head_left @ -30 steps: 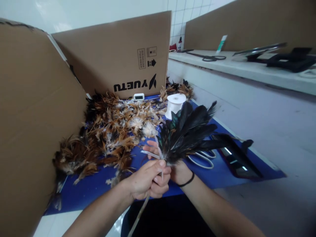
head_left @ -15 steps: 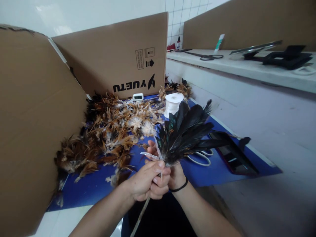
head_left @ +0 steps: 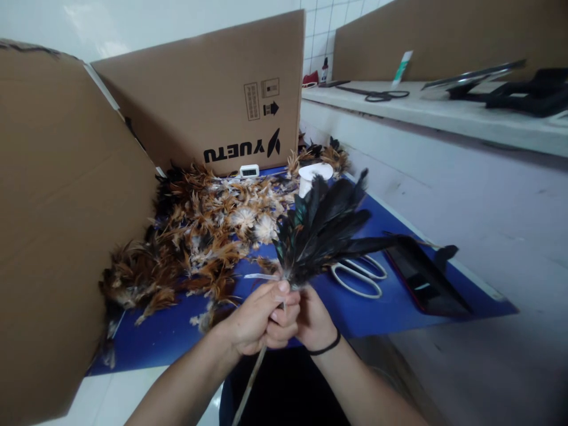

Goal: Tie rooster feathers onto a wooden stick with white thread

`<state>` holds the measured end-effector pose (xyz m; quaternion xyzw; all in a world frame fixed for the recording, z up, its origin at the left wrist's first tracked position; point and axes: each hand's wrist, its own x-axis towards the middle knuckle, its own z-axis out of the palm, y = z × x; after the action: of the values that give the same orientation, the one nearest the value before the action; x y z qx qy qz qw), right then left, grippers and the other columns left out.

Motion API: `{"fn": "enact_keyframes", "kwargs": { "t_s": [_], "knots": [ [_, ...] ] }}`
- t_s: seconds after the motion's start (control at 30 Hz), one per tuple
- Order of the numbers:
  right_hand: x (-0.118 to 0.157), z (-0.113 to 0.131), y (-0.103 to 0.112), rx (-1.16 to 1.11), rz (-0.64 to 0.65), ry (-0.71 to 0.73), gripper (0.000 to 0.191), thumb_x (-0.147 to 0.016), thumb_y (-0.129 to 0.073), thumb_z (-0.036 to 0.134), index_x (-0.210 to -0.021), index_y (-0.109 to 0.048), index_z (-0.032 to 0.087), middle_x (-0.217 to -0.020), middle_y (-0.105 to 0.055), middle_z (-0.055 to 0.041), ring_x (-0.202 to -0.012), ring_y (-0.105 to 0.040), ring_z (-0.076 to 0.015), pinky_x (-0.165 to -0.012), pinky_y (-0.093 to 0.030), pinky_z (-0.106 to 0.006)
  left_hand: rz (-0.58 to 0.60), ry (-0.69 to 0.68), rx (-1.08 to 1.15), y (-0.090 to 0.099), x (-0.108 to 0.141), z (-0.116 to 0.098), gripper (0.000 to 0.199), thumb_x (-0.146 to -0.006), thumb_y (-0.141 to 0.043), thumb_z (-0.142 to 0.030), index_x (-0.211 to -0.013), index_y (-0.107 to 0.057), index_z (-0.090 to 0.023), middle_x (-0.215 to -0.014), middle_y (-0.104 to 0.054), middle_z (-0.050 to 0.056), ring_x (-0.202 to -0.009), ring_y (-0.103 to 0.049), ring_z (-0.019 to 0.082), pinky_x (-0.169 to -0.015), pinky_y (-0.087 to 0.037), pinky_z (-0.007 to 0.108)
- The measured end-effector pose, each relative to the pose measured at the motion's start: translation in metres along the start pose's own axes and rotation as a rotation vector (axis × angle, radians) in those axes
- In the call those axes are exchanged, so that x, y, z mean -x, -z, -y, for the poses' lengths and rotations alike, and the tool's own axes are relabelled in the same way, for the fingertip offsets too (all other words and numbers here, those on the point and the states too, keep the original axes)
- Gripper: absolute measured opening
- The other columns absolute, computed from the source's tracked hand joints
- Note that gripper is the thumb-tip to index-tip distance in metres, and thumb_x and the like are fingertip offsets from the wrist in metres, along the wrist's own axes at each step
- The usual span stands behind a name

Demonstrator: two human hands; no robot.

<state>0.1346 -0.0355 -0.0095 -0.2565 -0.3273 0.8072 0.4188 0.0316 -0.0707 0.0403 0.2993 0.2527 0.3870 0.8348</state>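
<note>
A feather duster (head_left: 322,231), with glossy black feathers on a thin stick (head_left: 251,384), is held out in front of me, its feathers fanning up and to the right. My left hand (head_left: 268,313) is closed round the stick just below the feather base, thumb on top. My right hand (head_left: 315,322), with a black band at the wrist, is closed against the base from behind and right; most of its fingers are hidden. From the grip a narrow white ribbon (head_left: 261,276) sticks out to the left. Behind the feathers stands a white spool (head_left: 313,173), partly covered.
Brown and cream feathers (head_left: 199,231) are heaped across the blue table mat (head_left: 177,337). White-handled scissors (head_left: 357,278) and a dark tablet-like device (head_left: 428,278) lie to the right. Cardboard panels (head_left: 195,100) wall the left and back. A shelf (head_left: 368,103) runs along the right.
The duster and both hands have shifted slightly left. An upright length of ribbon by the feathers and the right fingers behind it no longer show; more of the scissors is uncovered.
</note>
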Motion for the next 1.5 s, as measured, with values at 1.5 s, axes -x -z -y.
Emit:
{"fn": "enact_keyframes", "kwargs": {
  "t_s": [1.5],
  "knots": [
    [-0.010,0.054,0.044,1.179,0.479,0.794,0.019,-0.091,-0.048,0.018,-0.085,-0.067,0.017,-0.076,-0.061,-0.0031,-0.070,-0.057,-0.0112,-0.064,-0.047,-0.025,-0.475,0.121,-0.434,0.026,-0.017,0.004,0.045,-0.079,-0.049,-0.062,-0.074,-0.036,-0.020,-0.053,-0.027,-0.011,-0.035,-0.018,0.000,-0.033,-0.009,0.011]
  ]
}}
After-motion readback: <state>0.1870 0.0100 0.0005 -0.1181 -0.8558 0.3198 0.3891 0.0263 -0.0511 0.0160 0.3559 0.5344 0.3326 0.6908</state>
